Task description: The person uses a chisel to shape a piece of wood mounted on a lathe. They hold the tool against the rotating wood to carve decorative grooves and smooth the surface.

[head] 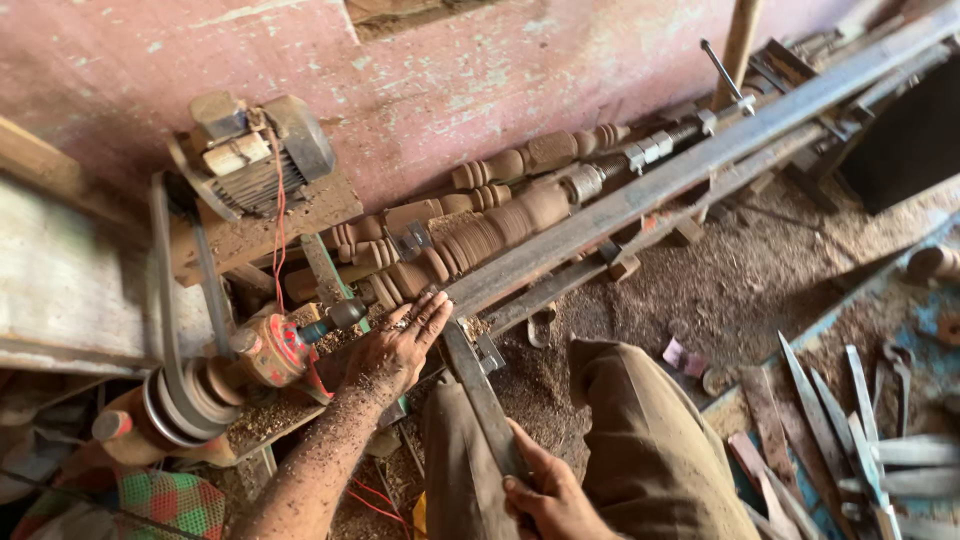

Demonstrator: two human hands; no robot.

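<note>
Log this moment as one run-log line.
left hand: steadies chisel blade on tool rest | right hand: grips long chisel | turned wooden spindle: mounted on lathe
</note>
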